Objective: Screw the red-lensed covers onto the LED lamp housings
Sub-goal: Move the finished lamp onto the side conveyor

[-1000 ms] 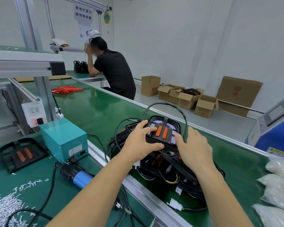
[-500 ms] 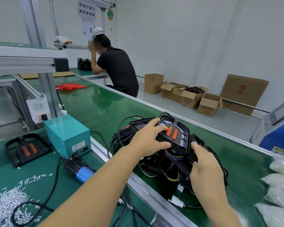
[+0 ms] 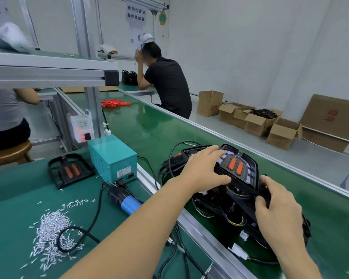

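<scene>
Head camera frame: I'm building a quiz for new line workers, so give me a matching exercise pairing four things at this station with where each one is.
Things:
1. teal box
2. pile of screws
3. lamp unit with red lenses
4. loose cover

Places:
A. under the left hand, on the stack on the conveyor belt
B. flat on the green mat, left of the teal box
C. near the mat's front, ringed by a black cable
D. at the mat's edge, beside the conveyor rail

Pairs: 1-D, 2-C, 3-A, 4-B
</scene>
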Demonstrator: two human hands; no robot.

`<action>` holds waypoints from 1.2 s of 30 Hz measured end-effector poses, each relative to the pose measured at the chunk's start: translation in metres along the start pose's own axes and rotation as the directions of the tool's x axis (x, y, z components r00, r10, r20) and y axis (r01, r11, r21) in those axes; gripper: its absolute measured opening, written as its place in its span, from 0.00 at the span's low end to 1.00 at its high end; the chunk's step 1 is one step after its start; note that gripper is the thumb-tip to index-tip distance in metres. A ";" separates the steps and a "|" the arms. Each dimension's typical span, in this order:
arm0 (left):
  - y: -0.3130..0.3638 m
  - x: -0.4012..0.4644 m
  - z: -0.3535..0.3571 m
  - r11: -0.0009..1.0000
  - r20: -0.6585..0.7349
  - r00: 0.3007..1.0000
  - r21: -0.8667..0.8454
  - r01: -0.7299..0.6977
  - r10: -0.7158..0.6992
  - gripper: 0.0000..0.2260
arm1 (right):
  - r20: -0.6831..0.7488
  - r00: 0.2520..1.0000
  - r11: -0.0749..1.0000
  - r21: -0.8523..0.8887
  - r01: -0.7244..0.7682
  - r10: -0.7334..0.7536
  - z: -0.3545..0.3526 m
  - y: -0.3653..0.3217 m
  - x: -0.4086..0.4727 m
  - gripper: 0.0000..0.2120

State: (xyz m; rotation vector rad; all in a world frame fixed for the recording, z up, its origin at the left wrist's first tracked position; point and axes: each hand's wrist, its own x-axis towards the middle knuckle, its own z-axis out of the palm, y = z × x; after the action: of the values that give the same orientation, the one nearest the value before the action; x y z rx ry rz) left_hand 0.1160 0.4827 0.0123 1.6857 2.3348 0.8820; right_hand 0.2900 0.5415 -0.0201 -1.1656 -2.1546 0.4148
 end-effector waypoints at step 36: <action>-0.119 -0.294 -0.036 0.729 -0.485 0.640 0.008 0.684 -0.596 0.22 | 0.487 0.505 0.653 0.196 0.731 -0.712 0.132 -0.193 -0.150 0.26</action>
State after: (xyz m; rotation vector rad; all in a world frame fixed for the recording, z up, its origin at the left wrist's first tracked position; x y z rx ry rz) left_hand 0.1098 0.1795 -0.0868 0.5481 3.0864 0.9719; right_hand 0.1396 0.3134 -0.0709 -0.0182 -2.8945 0.3208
